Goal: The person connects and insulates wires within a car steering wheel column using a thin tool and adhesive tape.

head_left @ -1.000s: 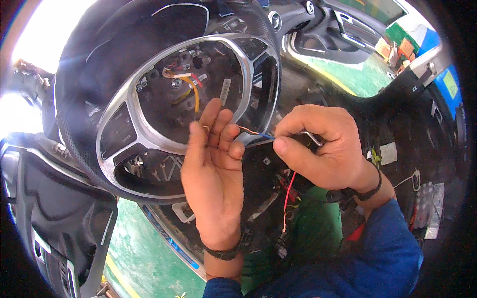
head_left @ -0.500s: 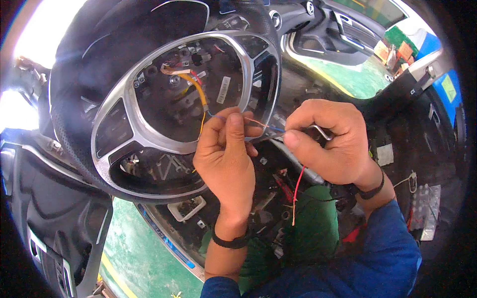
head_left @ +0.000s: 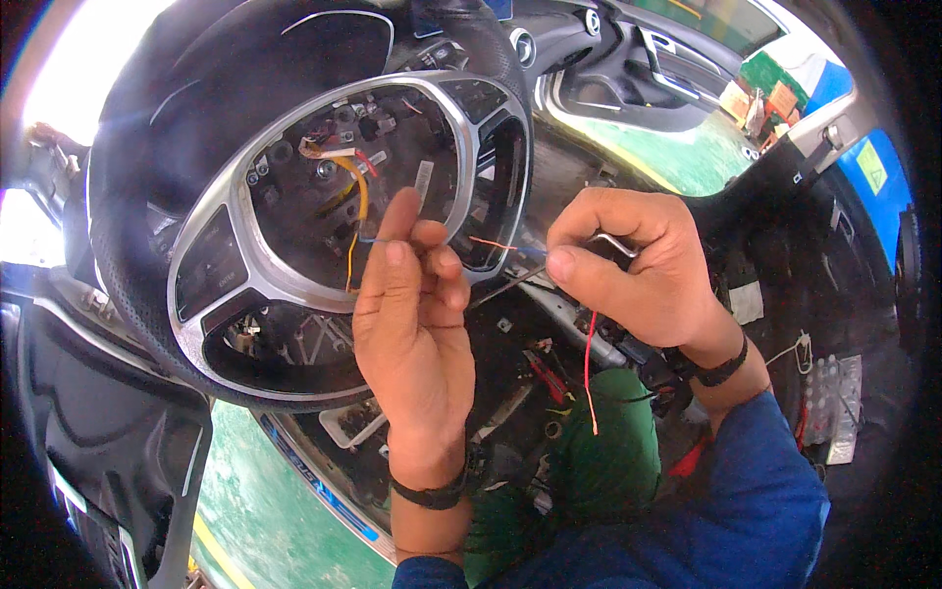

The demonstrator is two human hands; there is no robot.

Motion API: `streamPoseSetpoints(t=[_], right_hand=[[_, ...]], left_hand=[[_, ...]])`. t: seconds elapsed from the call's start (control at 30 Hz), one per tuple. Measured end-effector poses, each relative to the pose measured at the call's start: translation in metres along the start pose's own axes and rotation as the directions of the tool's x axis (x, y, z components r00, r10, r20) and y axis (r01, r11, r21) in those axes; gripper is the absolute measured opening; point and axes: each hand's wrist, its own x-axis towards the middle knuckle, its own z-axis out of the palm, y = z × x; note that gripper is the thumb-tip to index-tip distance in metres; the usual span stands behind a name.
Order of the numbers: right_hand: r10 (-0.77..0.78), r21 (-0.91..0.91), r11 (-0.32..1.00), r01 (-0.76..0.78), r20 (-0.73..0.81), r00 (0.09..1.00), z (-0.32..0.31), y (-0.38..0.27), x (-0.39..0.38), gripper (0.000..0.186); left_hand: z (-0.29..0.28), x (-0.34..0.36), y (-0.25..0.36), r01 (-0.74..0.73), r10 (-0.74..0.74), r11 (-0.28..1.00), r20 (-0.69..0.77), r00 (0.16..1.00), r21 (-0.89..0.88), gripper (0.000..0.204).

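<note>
My right hand [head_left: 633, 270] pinches a blue wire [head_left: 530, 251] with a bare copper end pointing left; it also grips a thin metal rod [head_left: 610, 243] with a bent end. A red wire [head_left: 591, 378] hangs below that hand. My left hand [head_left: 412, 334] is palm-up with fingers curled loosely, the thumb against a thin blue wire [head_left: 373, 239]. This wire joins a yellow-sleeved harness [head_left: 361, 191] in the open centre of the steering wheel [head_left: 226, 260]. A thinner yellow wire [head_left: 351, 265] dangles left of my left hand.
An open door panel [head_left: 108, 412] is at lower left. The far door [head_left: 648, 69] and dashboard [head_left: 549, 29] are at top. Wrenches [head_left: 309, 339] show through the wheel's lower opening. Clutter and a clear plastic strip [head_left: 834, 412] lie at right. Green-clad legs [head_left: 608, 432] are below.
My left hand has turned back palm-up and moved left since half a second ago, with its index finger raised. My right hand has moved slightly up and left, still pinching.
</note>
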Motion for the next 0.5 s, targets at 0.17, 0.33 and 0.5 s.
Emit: streamPoseSetpoints(t=[0.17, 0.33, 0.5], right_hand=[[-0.123, -0.104, 0.987, 0.123, 0.006, 0.992, 0.0, -0.001, 0.004, 0.007], [-0.251, -0.237, 0.938, 0.252, 0.034, 0.967, -0.004, -0.007, 0.009, 0.006], [-0.358, -0.352, 0.857, 0.377, 0.121, 0.926, -0.008, -0.01, 0.018, 0.008]], left_hand=[[0.002, -0.004, 0.003, -0.016, 0.015, 0.999, -0.032, 0.999, -0.029, 0.022], [0.005, -0.002, 0.002, -0.068, 0.093, 0.98, -0.128, 0.987, 0.188, 0.008], [-0.002, -0.003, 0.007, -0.092, 0.141, 0.905, -0.09, 0.986, 0.416, 0.011]])
